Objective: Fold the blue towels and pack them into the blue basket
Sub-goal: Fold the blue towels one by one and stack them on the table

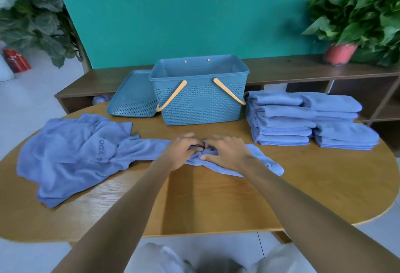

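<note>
Both hands are bunched on the same blue towel (255, 158) in the middle of the wooden table (216, 203) — left hand (180, 152) and right hand (225, 153) meet knuckle to knuckle, fingers curled into the cloth, so the fingertips are mostly buried and I can't tell exactly how they're pinching it. The towel is soft, fuzzy stuff, strung out in a crumpled strip from the loose heap of towels (71, 156) on the left, where one shows embossed lettering that's partly hidden in a fold. Behind the hands sits the blue basket (200, 99), perforated plastic with tan handles down — as far as its inside shows, there's nothing in it, though the floor is hidden by the front wall. Its lid (133, 97) leans against its left side. Folded towels (303, 119) are stacked in two piles to the right. Edges of the shot are blurry.
</note>
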